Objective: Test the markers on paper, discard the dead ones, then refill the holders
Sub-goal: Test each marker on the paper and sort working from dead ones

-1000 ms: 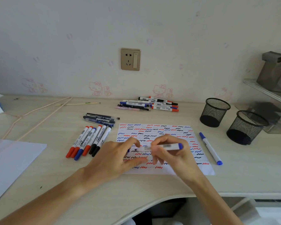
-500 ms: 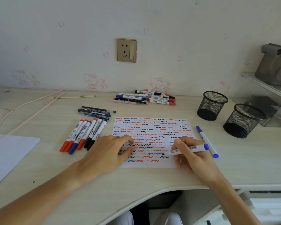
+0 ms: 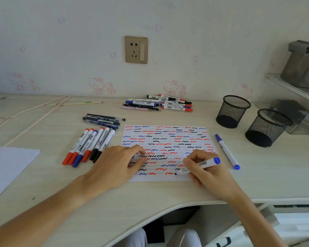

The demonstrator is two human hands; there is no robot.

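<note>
A: What is your right hand [image 3: 208, 172] pinching?
B: A white marker [image 3: 197, 166] with a blue end, tip touching the paper's [image 3: 168, 139] bottom row of squiggles.
A: And your left hand [image 3: 117, 164]?
B: Pressed on the sheet, fingers curled; whether it holds something, I cannot tell.

Wall socket [image 3: 136, 49]; pink cord [image 3: 30, 111]; blank sheet [image 3: 5, 164] left.

No text is legible; only a barcode label shows on the white blue-ended marker [image 3: 198, 166] barrel.
</note>
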